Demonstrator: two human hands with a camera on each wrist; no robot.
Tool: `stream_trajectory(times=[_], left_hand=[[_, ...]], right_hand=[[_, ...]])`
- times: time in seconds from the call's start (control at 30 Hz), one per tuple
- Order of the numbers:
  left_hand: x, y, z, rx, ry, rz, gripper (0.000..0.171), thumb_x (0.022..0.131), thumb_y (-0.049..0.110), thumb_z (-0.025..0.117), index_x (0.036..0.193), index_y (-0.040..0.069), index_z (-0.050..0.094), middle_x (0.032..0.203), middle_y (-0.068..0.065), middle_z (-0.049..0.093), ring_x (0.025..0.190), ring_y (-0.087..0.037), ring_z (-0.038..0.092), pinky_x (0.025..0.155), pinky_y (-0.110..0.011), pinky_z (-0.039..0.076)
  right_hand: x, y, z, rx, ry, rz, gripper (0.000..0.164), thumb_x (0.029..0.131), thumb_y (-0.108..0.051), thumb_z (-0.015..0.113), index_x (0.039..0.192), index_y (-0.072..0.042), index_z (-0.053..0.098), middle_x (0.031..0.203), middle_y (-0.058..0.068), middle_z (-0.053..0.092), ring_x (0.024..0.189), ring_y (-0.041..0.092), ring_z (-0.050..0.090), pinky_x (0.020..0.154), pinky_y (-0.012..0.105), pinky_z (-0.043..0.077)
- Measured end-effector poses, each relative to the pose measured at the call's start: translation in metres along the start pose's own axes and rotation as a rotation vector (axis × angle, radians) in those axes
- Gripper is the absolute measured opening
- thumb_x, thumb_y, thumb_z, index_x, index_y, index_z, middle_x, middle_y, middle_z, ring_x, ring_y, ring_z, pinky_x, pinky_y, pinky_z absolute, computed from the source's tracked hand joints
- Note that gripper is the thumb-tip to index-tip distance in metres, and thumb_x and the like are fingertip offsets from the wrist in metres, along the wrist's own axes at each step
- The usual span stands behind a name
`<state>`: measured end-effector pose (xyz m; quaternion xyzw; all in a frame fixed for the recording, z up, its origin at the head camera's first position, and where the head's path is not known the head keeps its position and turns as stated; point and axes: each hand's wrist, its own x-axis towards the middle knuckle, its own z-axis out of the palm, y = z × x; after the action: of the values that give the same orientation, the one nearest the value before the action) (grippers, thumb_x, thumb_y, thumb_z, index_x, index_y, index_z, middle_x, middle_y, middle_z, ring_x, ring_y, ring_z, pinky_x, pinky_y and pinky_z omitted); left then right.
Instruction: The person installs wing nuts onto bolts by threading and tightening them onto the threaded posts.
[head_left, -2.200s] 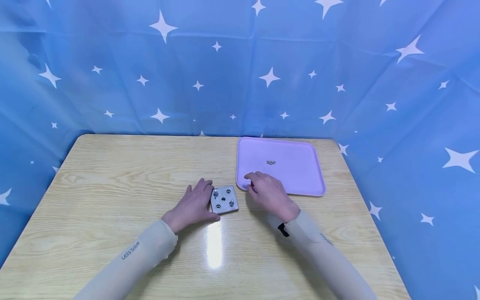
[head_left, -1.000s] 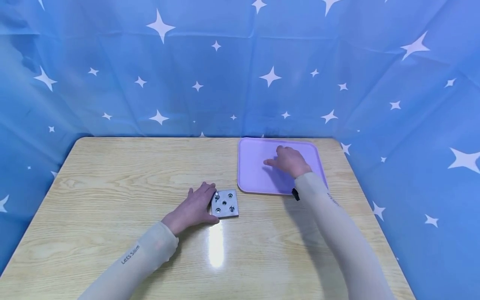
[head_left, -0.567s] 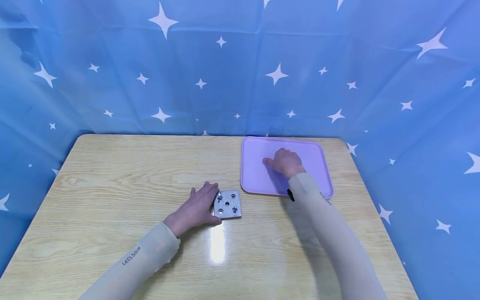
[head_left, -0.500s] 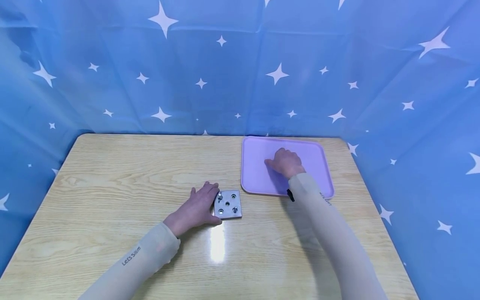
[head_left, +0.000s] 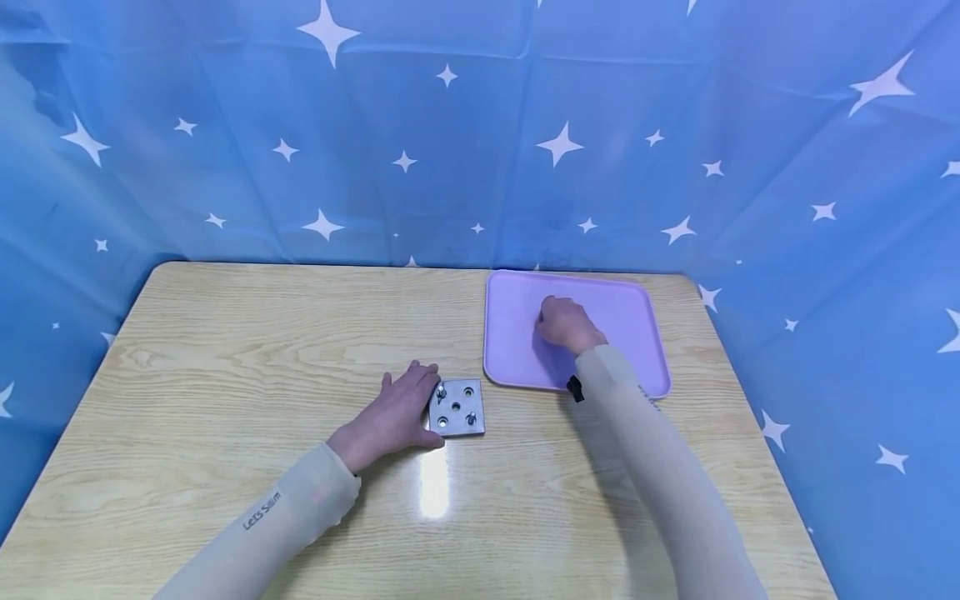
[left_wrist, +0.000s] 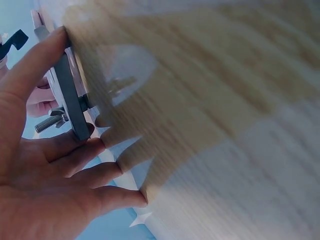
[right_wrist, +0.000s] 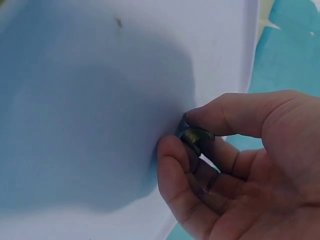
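A square metal plate [head_left: 456,421] with several holes lies on the table, with two bolts standing in opposite corners. My left hand [head_left: 389,419] grips its left side, the thumb at the near edge and a finger at the far corner. In the left wrist view, a wing nut [left_wrist: 59,116] sits on a threaded bolt [left_wrist: 45,125] through the plate. My right hand [head_left: 567,324] is low over the purple tray [head_left: 510,350]. Its thumb and forefinger pinch a brass-coloured wing nut [right_wrist: 196,135] in the right wrist view; the head view hides this nut.
The tray stands at the back right of the wooden table [head_left: 225,350], just beyond the plate. A blue curtain [head_left: 480,192] with white stars hangs behind and along the sides.
My right hand has moved from beside the plate to over the tray, and its thumb and fingers have closed on the wing nut lying there. The left hand stays on the plate.
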<state>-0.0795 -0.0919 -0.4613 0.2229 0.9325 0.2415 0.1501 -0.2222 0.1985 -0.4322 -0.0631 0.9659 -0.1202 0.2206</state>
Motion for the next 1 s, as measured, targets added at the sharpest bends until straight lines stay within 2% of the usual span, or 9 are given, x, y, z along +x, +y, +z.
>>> stream_trajectory(times=[0.17, 0.37, 0.47, 0.6, 0.7, 0.83, 1.0], left_hand=[[0.000, 0.001, 0.000, -0.006, -0.004, 0.003, 0.100, 0.072, 0.034, 0.095, 0.148, -0.008, 0.045, 0.158, -0.025, 0.040, 0.149, -0.048, 0.030, 0.112, -0.077, 0.023], [-0.001, 0.002, -0.001, -0.026, -0.001, 0.001, 0.099, 0.071, 0.031, 0.096, 0.148, -0.008, 0.046, 0.158, -0.026, 0.040, 0.149, -0.048, 0.029, 0.112, -0.077, 0.022], [-0.002, 0.001, 0.000, -0.026, 0.000, -0.002, 0.100, 0.072, 0.031, 0.095, 0.148, -0.008, 0.045, 0.158, -0.025, 0.040, 0.149, -0.048, 0.029, 0.112, -0.077, 0.022], [-0.002, 0.001, 0.000, -0.030, -0.002, -0.009, 0.100, 0.072, 0.031, 0.095, 0.149, -0.008, 0.045, 0.159, -0.025, 0.039, 0.150, -0.047, 0.028, 0.112, -0.077, 0.021], [-0.003, 0.001, 0.000, -0.031, -0.005, -0.011, 0.100, 0.072, 0.031, 0.095, 0.149, -0.008, 0.044, 0.159, -0.026, 0.038, 0.150, -0.047, 0.028, 0.113, -0.076, 0.021], [-0.003, 0.001, -0.001, -0.027, -0.011, -0.014, 0.100, 0.073, 0.032, 0.094, 0.150, -0.008, 0.043, 0.159, -0.026, 0.038, 0.150, -0.047, 0.028, 0.113, -0.076, 0.021], [-0.003, 0.003, -0.003, -0.033, -0.011, -0.016, 0.101, 0.073, 0.032, 0.095, 0.150, -0.008, 0.043, 0.159, -0.026, 0.038, 0.150, -0.046, 0.028, 0.114, -0.075, 0.020]], right_hand=[[-0.006, 0.001, 0.000, 0.008, 0.034, -0.032, 0.018, 0.098, -0.006, 0.053, 0.110, 0.002, 0.063, 0.100, 0.017, 0.063, 0.087, 0.029, 0.055, 0.078, 0.041, 0.048], [-0.014, 0.003, 0.000, 0.034, 0.083, -0.073, 0.031, 0.099, -0.001, 0.047, 0.127, 0.008, 0.054, 0.122, 0.027, 0.063, 0.105, 0.037, 0.060, 0.088, 0.047, 0.049], [-0.021, 0.001, 0.000, 0.049, 0.134, -0.124, 0.033, 0.100, 0.001, 0.047, 0.129, 0.011, 0.059, 0.126, 0.029, 0.064, 0.108, 0.038, 0.062, 0.089, 0.047, 0.050], [-0.034, -0.003, 0.000, 0.075, 0.239, -0.215, 0.026, 0.100, 0.000, 0.055, 0.119, 0.006, 0.071, 0.120, 0.022, 0.070, 0.108, 0.035, 0.066, 0.092, 0.046, 0.052], [-0.048, -0.008, 0.002, 0.105, 0.301, -0.275, 0.019, 0.099, -0.003, 0.063, 0.113, 0.002, 0.074, 0.112, 0.017, 0.072, 0.105, 0.032, 0.068, 0.091, 0.047, 0.054], [-0.068, -0.015, 0.007, 0.131, 0.330, -0.354, 0.016, 0.098, -0.004, 0.068, 0.111, -0.001, 0.075, 0.108, 0.013, 0.071, 0.103, 0.030, 0.068, 0.090, 0.047, 0.054], [-0.088, -0.027, 0.016, 0.114, 0.354, -0.468, 0.014, 0.096, -0.005, 0.072, 0.108, -0.002, 0.077, 0.104, 0.009, 0.074, 0.100, 0.030, 0.068, 0.089, 0.047, 0.053]])
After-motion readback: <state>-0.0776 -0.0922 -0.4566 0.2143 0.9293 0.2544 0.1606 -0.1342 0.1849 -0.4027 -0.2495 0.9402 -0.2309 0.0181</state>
